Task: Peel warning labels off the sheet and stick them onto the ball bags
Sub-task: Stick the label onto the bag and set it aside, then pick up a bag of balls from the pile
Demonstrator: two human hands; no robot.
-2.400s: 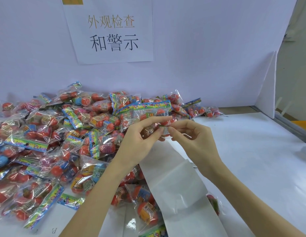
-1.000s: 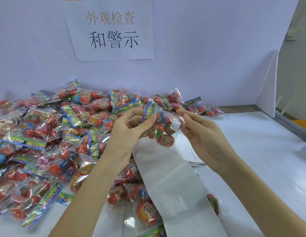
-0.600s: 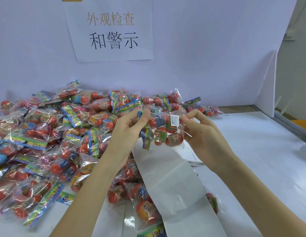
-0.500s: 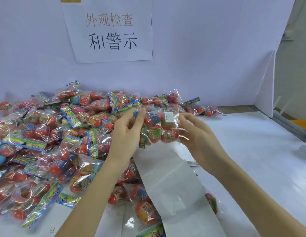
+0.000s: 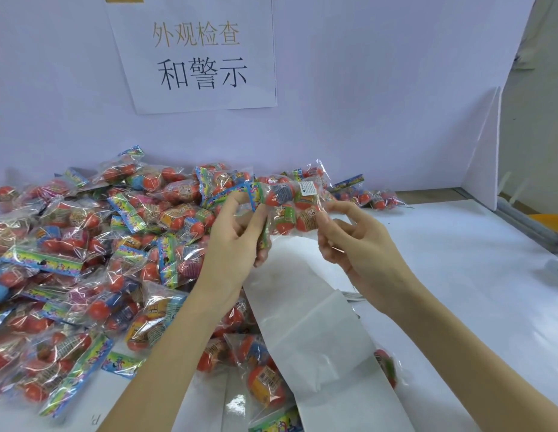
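Note:
A clear ball bag (image 5: 290,207) with several orange balls hangs in the air above the table. My left hand (image 5: 234,241) grips its colourful header end on the left. My right hand (image 5: 355,241) pinches the bag's right edge. A small white warning label (image 5: 308,188) sits stuck on the bag's upper right. The long white label sheet (image 5: 305,322) lies on the table below both hands, running toward me.
A big heap of ball bags (image 5: 84,244) covers the table's left half and back. More bags (image 5: 262,381) lie by the sheet's near end. A white backdrop carries a paper sign (image 5: 196,54). White table (image 5: 474,275) spreads to the right, with a foam board (image 5: 483,157) standing at the far right.
Earlier both hands pinched a label over the sheet. Since then the label went onto the bag, and both hands lifted and turned the bag slightly up and rightward.

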